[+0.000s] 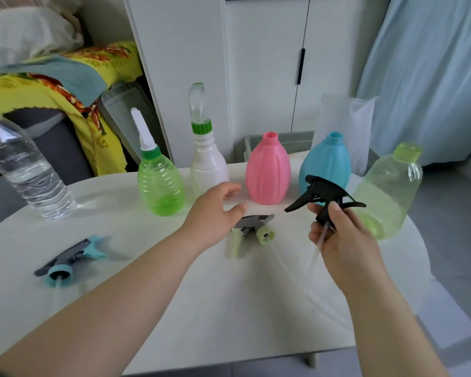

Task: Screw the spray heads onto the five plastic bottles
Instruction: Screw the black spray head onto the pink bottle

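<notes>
Spray heads are what this job is about, and one black spray head (325, 197) is up in the air at the right middle of the frame. The right hand (340, 238) grips it by the round collar, fingers curled tight around it. Its nozzle points to the upper left and its trigger sticks out to the lower left. Its long thin tube (314, 257) hangs down and toward the bottom of the frame, so the head stands nearly upright.

Just behind it, higher in the frame, stand three bottles with open necks: the pink bottle (268, 170), the blue bottle (325, 161) and the pale green bottle (389, 191) at the right edge. The blue one is right behind the black head, so I think it is the nearest neck for it, but I cannot tell which bottle it belongs to. The tube has to go down into a neck first, so the head must be lifted above it.

The left hand (215, 213) is in the middle of the frame, fingers half open, holding nothing. It reaches toward the pink bottle and is close to it, not touching.

Two more heads lie flat on the white table (174, 295): a green and grey head (256, 229) just under the left hand, and a blue and grey head (71, 257) at the lower left. The green ribbed bottle (161, 183) and the white bottle (208, 164) already have tops on.
</notes>
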{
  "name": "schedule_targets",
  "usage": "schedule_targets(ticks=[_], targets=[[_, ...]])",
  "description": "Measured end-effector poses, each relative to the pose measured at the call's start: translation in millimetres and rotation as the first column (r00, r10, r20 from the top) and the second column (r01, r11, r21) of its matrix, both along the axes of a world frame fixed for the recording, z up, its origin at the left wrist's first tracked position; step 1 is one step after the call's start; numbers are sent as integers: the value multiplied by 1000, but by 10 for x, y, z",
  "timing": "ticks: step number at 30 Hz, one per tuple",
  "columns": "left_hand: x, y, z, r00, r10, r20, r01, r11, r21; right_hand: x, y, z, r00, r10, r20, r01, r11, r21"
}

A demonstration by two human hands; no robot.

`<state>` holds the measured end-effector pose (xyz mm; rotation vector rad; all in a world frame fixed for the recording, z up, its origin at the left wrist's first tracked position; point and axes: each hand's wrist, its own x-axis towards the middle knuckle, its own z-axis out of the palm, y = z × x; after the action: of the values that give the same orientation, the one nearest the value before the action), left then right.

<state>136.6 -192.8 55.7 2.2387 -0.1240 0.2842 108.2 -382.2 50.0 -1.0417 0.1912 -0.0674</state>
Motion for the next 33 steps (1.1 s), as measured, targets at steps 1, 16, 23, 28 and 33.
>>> schedule_targets(ticks=[1,16,23,28,33], targets=[[49,-56,28,1000,-2,14,2,1000,-23,1,-17,7,1000,7,3,-7,1000,21],[740,-473,242,989,94,-110,-120,961,-249,48,-182,13,991,92,92,-107,978,178],[862,-499,145,986,15,-164,-47,981,-189,78,-186,-11,991,104,87,-119,974,195],[950,-531,85,987,-7,-162,-20,986,-166,98,-182,-6,990,124,73,-136,970,203],[981,-524,71,988,14,-155,-39,987,-156,103,-169,0,990,127,66,-138,970,199]])
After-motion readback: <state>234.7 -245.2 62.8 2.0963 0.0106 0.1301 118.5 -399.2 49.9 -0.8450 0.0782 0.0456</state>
